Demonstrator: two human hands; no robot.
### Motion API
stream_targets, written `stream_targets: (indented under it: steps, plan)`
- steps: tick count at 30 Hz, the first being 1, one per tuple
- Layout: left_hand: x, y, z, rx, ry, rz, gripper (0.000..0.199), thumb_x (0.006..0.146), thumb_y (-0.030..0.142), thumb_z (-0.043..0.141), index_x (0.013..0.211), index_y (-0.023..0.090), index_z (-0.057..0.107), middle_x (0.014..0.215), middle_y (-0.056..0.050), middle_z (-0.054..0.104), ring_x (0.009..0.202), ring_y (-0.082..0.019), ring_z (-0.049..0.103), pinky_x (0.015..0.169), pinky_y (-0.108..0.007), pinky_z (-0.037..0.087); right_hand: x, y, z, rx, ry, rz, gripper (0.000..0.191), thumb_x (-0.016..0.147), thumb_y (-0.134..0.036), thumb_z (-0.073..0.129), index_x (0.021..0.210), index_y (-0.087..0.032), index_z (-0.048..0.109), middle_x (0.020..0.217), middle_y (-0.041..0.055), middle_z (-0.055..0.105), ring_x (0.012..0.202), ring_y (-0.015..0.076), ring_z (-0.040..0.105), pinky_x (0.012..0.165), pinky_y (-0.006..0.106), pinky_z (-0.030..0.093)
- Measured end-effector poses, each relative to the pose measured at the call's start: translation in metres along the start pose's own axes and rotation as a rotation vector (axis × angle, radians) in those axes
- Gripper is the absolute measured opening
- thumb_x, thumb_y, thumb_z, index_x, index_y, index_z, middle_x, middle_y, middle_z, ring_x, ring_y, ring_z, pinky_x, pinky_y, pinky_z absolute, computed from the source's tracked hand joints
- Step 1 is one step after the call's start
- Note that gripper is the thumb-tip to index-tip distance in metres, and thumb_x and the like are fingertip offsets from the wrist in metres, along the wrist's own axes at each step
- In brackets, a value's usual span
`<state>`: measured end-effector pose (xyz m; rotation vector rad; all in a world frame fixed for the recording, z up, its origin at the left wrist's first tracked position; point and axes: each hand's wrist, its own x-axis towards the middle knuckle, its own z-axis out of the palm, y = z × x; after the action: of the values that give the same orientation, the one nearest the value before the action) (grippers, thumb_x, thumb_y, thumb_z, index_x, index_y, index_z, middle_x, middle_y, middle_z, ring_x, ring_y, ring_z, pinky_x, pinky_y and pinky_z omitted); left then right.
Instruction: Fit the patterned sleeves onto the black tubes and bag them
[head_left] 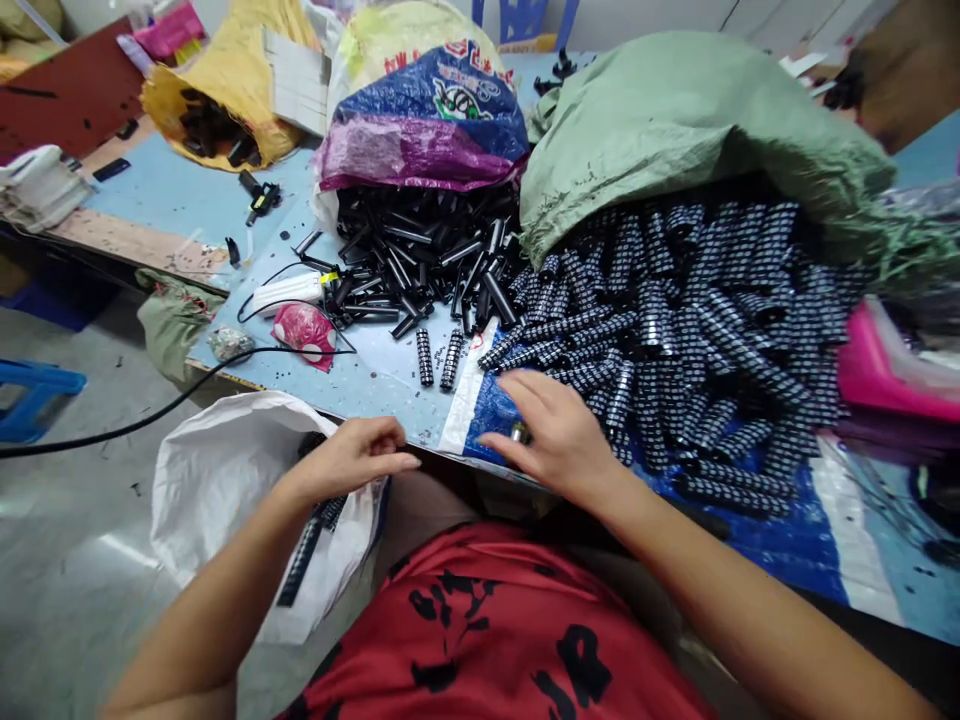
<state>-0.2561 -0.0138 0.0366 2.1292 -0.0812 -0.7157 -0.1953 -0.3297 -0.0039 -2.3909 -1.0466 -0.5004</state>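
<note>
My left hand (360, 455) hovers at the table's front edge, above a white sack (202, 480) with black patterned pieces (301, 562) inside. Its fingers are half curled, the thumb stands apart, and it holds nothing visible. My right hand (559, 435) is over the blue sheet (491, 410), thumb and fingers spread. A small shiny metallic bit (520, 432) shows between them; whether it is touched I cannot tell. Two black perforated-looking tubes (424, 358) lie side by side on the table (375, 395), with tiny dark parts near them. A large heap of similar tubes (667, 340) lies to the right.
Smooth black pieces (405, 260) spill from a colourful sack (442, 110). A green sack (697, 130) covers the back of the tube heap. On the left are a white corded device (292, 293), a red-pink bag (304, 330) and a black cable (150, 415). A pink bin (892, 370) stands right.
</note>
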Motion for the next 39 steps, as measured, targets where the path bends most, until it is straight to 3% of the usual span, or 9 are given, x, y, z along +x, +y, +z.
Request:
stream_targets:
  steps: [3, 7, 13, 16, 19, 23, 26, 32, 39]
  plan:
    - [0.019, 0.015, 0.03, -0.107, 0.057, 0.083, 0.039, 0.09, 0.053, 0.068, 0.084, 0.016, 0.061, 0.068, 0.003, 0.052, 0.064, -0.011, 0.045, 0.058, -0.023, 0.033, 0.067, 0.006, 0.039, -0.043, -0.221, 0.077, 0.104, 0.076, -0.059, 0.083, 0.156, -0.01, 0.039, 0.162, 0.024, 0.038, 0.152, 0.0423, 0.033, 0.12, 0.056, 0.035]
    - [0.027, 0.017, 0.044, -0.211, -0.005, 0.111, 0.037, 0.088, 0.051, 0.071, 0.082, 0.015, 0.062, 0.066, 0.003, 0.053, 0.063, -0.01, 0.046, 0.056, -0.023, 0.033, 0.103, 0.024, 0.064, -0.038, -0.437, 0.132, 0.103, 0.073, -0.053, 0.086, 0.156, -0.011, 0.041, 0.156, 0.0237, 0.047, 0.15, 0.044, 0.035, 0.123, 0.065, 0.025]
    - [0.049, 0.013, 0.06, -0.504, 0.456, 0.121, 0.041, 0.091, 0.054, 0.067, 0.106, 0.015, 0.066, 0.088, -0.004, 0.065, 0.079, -0.014, 0.058, 0.07, -0.025, 0.046, 0.057, 0.013, 0.037, 0.162, -0.121, -0.108, 0.098, 0.083, -0.045, 0.08, 0.161, -0.014, 0.03, 0.157, 0.0231, 0.044, 0.146, 0.0351, 0.045, 0.119, 0.051, 0.044]
    - [0.063, 0.025, 0.075, -0.749, 0.302, 0.22, 0.046, 0.088, 0.057, 0.069, 0.106, 0.015, 0.062, 0.097, -0.008, 0.069, 0.086, -0.017, 0.065, 0.079, -0.029, 0.052, 0.022, -0.007, 0.021, 0.288, -0.068, -0.134, 0.092, 0.091, -0.035, 0.074, 0.165, -0.021, 0.022, 0.159, 0.0199, 0.042, 0.148, 0.0314, 0.044, 0.117, 0.047, 0.047]
    - [0.071, 0.038, 0.093, -0.845, 0.145, 0.192, 0.044, 0.089, 0.057, 0.068, 0.099, 0.015, 0.059, 0.086, -0.006, 0.068, 0.072, -0.015, 0.064, 0.069, -0.028, 0.05, -0.001, -0.025, 0.019, 0.595, -0.061, 0.122, 0.094, 0.088, -0.044, 0.077, 0.164, -0.024, 0.027, 0.16, 0.0176, 0.044, 0.146, 0.0312, 0.048, 0.116, 0.049, 0.048]
    - [0.077, 0.052, 0.122, -0.521, 0.327, 0.297, 0.026, 0.094, 0.042, 0.063, 0.098, 0.016, 0.063, 0.086, -0.006, 0.068, 0.076, -0.017, 0.063, 0.07, -0.028, 0.049, -0.006, -0.041, 0.025, 1.104, 0.163, 0.75, 0.048, 0.101, -0.055, 0.053, 0.135, -0.021, 0.059, 0.13, 0.0139, 0.07, 0.117, 0.0239, 0.07, 0.102, 0.043, 0.057]
    - [0.075, 0.063, 0.137, -0.18, 0.425, 0.402, 0.019, 0.095, 0.031, 0.06, 0.105, 0.016, 0.066, 0.096, -0.011, 0.071, 0.087, -0.022, 0.066, 0.08, -0.034, 0.051, -0.001, -0.042, 0.023, 1.169, 0.313, 0.944, 0.042, 0.099, -0.06, 0.055, 0.106, -0.02, 0.066, 0.099, 0.0082, 0.074, 0.096, 0.0206, 0.071, 0.092, 0.038, 0.059]
    - [0.089, 0.08, 0.082, 0.219, 0.54, 0.603, 0.027, 0.101, 0.035, 0.055, 0.114, 0.016, 0.068, 0.109, -0.014, 0.074, 0.101, -0.024, 0.068, 0.094, -0.038, 0.051, -0.003, -0.016, -0.009, 1.398, 0.581, 1.099, 0.043, 0.091, -0.065, 0.064, 0.098, -0.023, 0.059, 0.073, -0.0047, 0.052, 0.051, 0.0069, 0.047, 0.048, 0.021, 0.042]
    - [0.209, 0.101, -0.004, 0.99, 0.523, 0.47, 0.035, 0.096, 0.012, 0.047, 0.124, 0.018, 0.068, 0.119, -0.017, 0.068, 0.122, -0.035, 0.054, 0.095, -0.049, 0.043, -0.008, -0.018, -0.018, 1.479, 0.386, 1.123, 0.056, 0.088, -0.075, 0.062, 0.103, -0.021, 0.062, 0.06, -0.0062, 0.05, 0.041, 0.0054, 0.037, 0.043, 0.02, 0.031]
